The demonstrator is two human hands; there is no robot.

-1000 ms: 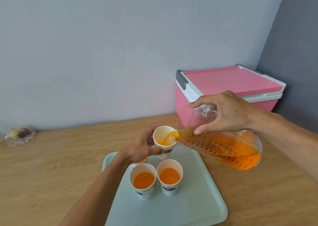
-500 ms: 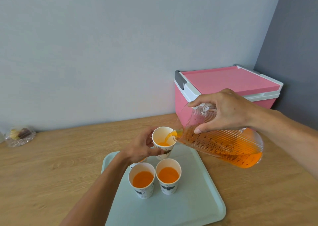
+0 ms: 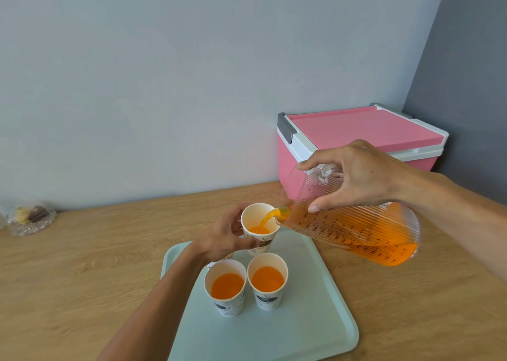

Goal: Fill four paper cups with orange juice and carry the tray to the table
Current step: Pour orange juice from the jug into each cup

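Note:
A pale green tray [image 3: 307, 319] lies on the wooden counter. Two white paper cups with orange juice stand side by side on it, one on the left [image 3: 225, 288] and one on the right [image 3: 267, 281]. My left hand [image 3: 223, 235] grips a third cup [image 3: 260, 227] at the tray's far end. My right hand [image 3: 359, 176] holds a tilted clear ribbed pitcher [image 3: 354, 230], and juice streams from its spout into that cup. A fourth cup [image 3: 219, 259] is almost hidden under my left hand.
A pink cooler box [image 3: 356, 138] with a white lid rim stands at the back right, against the wall corner. A small glass dish [image 3: 30, 219] with sweets sits at the far left of the counter [image 3: 82, 278].
The juice level in the held cup has risen a little as the pour goes on. Both hands and the pitcher stay almost where they were.

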